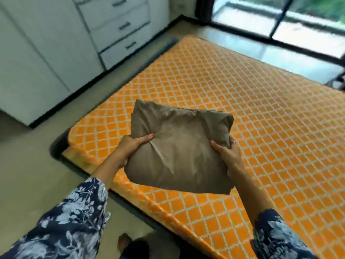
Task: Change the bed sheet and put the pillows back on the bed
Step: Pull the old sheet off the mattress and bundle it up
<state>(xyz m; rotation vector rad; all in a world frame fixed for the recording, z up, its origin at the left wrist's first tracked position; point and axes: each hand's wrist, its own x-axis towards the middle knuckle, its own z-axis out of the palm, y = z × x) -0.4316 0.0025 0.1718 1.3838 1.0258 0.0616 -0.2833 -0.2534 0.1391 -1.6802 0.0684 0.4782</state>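
At the far left a white cabinet [33, 58] is seen standing on the floor, with a bank of drawers [119, 28] beside it; the dark handles are blurred, and no lettering can be read on them. A dark floral sleeve [61, 219] is seen entering from the lower left corner.

The left hand [130, 146] is closed on the left edge of a folded brown bed sheet [179, 148], the thumb laid over the top face and the remaining fingers tucked beneath, where they cannot be made out. The sheet is held in the air as a thick, creased bundle above the near left part of the bed, apart from its surface. No label or tag can be discerned on the fabric.

The right hand [228, 156] is clamped on the right edge of the bundle, thumb on top, fingers wrapped round the side; a ring is seen on one finger.

Beneath and to the right, an orange mattress [261, 128] with a white lattice pattern is spread across the frame. No brand mark is visible on it. At the upper right, a dark-framed glass door [283, 17] is seen.
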